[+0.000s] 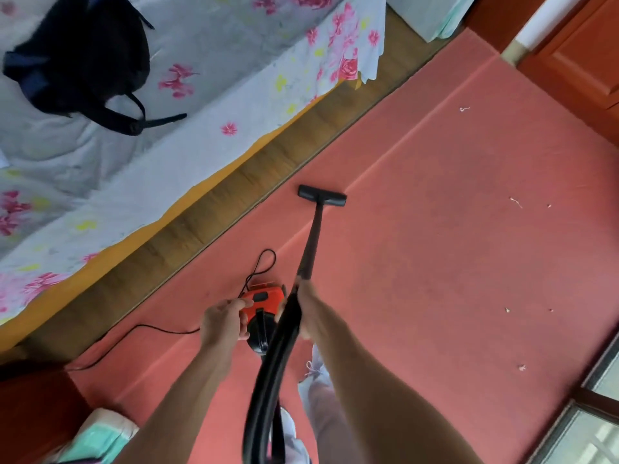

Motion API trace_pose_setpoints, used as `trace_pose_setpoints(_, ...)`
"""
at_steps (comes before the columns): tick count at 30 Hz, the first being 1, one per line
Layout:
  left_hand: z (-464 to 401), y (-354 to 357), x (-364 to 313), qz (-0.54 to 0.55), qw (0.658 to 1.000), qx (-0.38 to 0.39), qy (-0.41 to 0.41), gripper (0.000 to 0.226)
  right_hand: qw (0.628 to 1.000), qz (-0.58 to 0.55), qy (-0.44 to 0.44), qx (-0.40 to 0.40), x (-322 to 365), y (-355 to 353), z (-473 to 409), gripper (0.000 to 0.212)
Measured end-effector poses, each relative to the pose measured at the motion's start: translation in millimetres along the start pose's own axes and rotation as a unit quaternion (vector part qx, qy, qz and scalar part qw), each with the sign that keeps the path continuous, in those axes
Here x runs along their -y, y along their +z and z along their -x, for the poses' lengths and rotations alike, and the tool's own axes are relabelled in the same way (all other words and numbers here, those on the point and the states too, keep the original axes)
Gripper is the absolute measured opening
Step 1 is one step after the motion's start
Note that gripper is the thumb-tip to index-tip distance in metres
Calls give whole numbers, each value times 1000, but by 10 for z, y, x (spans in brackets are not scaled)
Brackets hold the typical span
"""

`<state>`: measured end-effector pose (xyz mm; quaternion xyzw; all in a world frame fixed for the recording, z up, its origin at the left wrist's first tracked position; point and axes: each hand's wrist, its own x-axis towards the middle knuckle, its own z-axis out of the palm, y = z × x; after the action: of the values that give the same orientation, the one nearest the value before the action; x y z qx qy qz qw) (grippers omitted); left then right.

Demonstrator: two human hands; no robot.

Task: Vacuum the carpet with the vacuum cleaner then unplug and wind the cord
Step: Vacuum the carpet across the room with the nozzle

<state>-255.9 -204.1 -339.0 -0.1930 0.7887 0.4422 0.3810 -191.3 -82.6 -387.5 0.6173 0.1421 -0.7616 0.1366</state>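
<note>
A small orange and black vacuum cleaner [263, 303] hangs above the pink carpet [435, 262], with my left hand [224, 321] gripping its body. My right hand [306, 309] is closed around the black wand [311, 242] where it joins the thick black hose [268, 380]. The wand slopes down to the flat black floor nozzle [322, 195], which rests on the carpet near the bed. A thin black cord [150, 329] loops behind the vacuum and trails left across the carpet. Small white scraps [516, 202] lie on the carpet to the right.
A bed with a flowered sheet [201, 128] fills the upper left, with a dark backpack [80, 61] on it and a wooden bed base [234, 195] along the carpet. Red-brown wooden furniture [576, 61] stands at the upper right. A glass door frame [596, 413] lies at the lower right.
</note>
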Motion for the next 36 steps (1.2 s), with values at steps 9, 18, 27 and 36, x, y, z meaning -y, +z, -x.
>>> trace_pose_setpoints(9, 22, -44, -238, -11, 1000, 4, 25, 17, 998, -60, -22, 7, -104, 407, -101, 43)
trace_pose_setpoints(18, -102, -765, -185, -14, 996, -51, 78, 24, 996, -36, -76, -24, 137, 357, -373, 32)
trace_pose_setpoints(27, -107, -1076, -145, -13, 996, 77, 38, 22, 993, -117, 15, 7, -1444, 578, 167, 40)
trace_pose_setpoints(36, -195, -1447, -123, -37, 994, 83, 55, 25, 994, -22, -90, -56, -599, 577, -444, 24)
